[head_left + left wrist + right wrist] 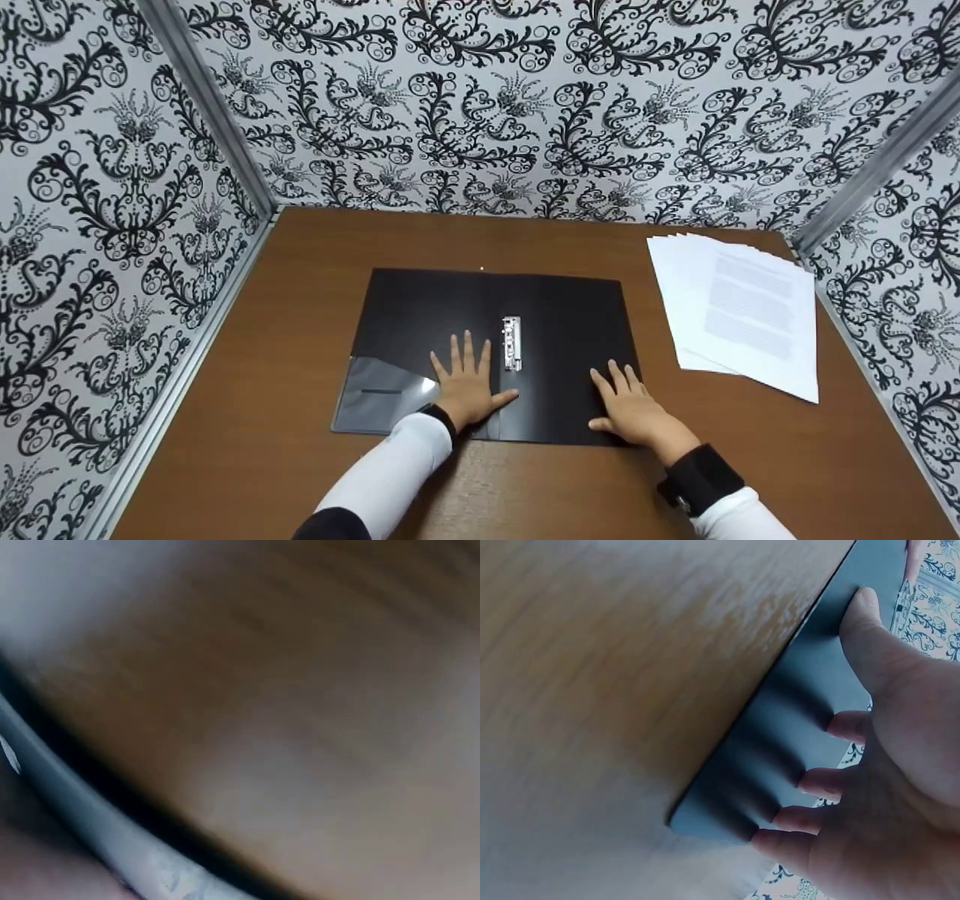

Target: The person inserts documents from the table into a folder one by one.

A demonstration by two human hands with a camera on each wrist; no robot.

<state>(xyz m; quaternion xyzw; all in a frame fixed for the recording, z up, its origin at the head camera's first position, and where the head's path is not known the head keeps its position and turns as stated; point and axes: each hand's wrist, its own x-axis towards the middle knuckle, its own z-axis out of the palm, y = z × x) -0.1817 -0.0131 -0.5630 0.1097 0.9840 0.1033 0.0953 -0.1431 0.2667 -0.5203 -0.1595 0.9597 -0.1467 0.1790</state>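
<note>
The brown table (pixel 300 247) carries my open black folder (pixel 427 307) near its middle, white papers (pixel 739 311) far right. My left hand (pixel 466 382) and right hand (pixel 634 409) press it flat, fingers straight (grasping nothing), flanking the metal clip (pixel 512 343).

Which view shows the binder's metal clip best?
Head view: the metal clip sits unobstructed near the spine of the open black binder, beside the left hand. The right wrist view shows only the binder's edge under fingers; the left wrist view is blur, no clip.
</note>
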